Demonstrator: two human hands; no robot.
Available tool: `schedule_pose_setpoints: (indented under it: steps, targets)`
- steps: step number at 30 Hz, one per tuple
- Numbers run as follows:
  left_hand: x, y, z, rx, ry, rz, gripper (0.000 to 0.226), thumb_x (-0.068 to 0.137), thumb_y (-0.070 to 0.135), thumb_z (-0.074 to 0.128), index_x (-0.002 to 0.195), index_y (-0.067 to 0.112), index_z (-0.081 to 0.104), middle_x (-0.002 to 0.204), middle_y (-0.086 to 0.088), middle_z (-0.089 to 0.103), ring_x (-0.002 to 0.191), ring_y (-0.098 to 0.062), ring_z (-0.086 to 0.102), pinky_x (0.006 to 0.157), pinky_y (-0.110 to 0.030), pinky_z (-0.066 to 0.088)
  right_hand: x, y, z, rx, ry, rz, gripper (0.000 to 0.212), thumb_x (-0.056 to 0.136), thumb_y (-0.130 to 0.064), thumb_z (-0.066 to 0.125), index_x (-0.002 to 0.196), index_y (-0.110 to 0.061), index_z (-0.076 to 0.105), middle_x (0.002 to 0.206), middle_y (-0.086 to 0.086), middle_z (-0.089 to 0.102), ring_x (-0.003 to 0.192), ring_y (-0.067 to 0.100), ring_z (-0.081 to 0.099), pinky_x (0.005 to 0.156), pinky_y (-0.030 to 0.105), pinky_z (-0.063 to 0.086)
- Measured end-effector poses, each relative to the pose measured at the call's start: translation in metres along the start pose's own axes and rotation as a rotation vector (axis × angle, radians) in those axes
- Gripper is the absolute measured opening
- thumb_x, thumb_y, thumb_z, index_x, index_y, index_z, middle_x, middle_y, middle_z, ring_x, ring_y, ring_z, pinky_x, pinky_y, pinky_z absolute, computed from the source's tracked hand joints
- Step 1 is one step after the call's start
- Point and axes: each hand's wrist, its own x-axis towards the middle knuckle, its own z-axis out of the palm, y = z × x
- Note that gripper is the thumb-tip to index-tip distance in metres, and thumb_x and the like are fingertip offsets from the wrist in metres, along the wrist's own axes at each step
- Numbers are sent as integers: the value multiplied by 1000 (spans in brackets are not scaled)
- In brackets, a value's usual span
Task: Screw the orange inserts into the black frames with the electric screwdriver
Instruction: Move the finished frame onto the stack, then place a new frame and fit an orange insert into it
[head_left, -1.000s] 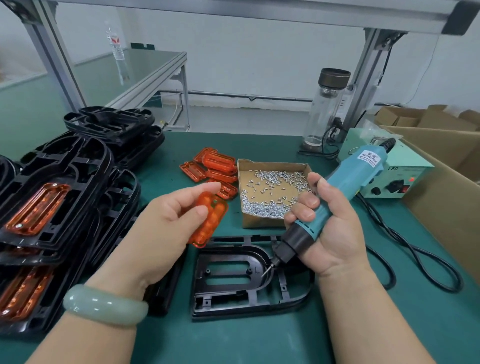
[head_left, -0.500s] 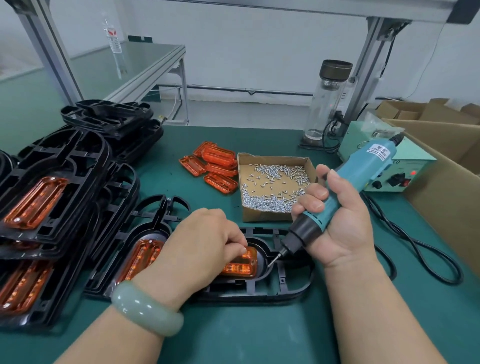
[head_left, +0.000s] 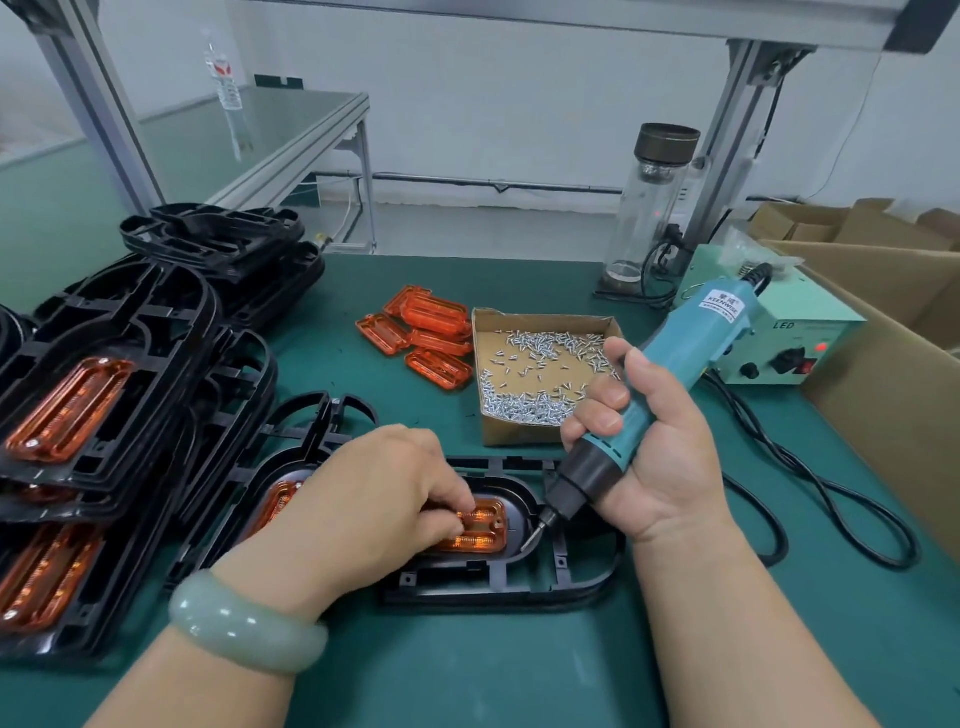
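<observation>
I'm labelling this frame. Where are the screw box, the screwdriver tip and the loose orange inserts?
screw box (head_left: 519, 430): head view, front cardboard wall.
screwdriver tip (head_left: 532, 537): head view, metal bit.
loose orange inserts (head_left: 431, 314): head view, topmost insert of the pile.

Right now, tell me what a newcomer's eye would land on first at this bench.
First, the teal screwdriver in the right grip, centre right, its tip close beside the orange insert that the left grip holds in the black frame at the middle. Then the box of screws behind them and the stack of frames on the left.
</observation>
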Motion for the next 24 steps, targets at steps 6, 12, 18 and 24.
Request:
schedule_pose_setpoints:
  steps: [6, 12, 18, 24]
  targets:
    - [5, 12, 9, 94, -37, 17, 21, 88, 36, 59, 106, 38, 70, 97, 10, 60, 93, -10, 56, 85, -28, 44, 0, -2, 0, 11, 14, -3, 20, 76, -25, 60, 95, -20, 56, 56, -8, 42, 40, 5, 41, 48, 20, 44]
    - [4, 11, 11, 45, -60, -32, 22, 89, 37, 58, 109, 42, 68, 101, 11, 57, 96, -10, 55, 89, -28, 43, -1, -3, 0, -14, 25, -28, 20, 76, -24, 60, 95, -20, 56, 56, -7, 42, 39, 6, 40, 48, 21, 43]
    - [1, 14, 10, 77, -72, -38, 21, 91, 37, 53, 108, 39, 66, 99, 11, 55, 96, -8, 52, 85, -31, 46, -2, -4, -3, -25, 32, -39, 21, 77, -24, 61, 98, -19, 57, 56, -7, 42, 39, 7, 41, 47, 22, 45]
    - [0, 15, 4, 53, -81, -48, 23, 92, 39, 51, 110, 41, 65, 96, 18, 54, 96, -1, 47, 89, -25, 42, 0, -6, -5, -34, 30, -52, 23, 76, -23, 61, 98, -18, 57, 56, -6, 43, 40, 7, 41, 47, 22, 45]
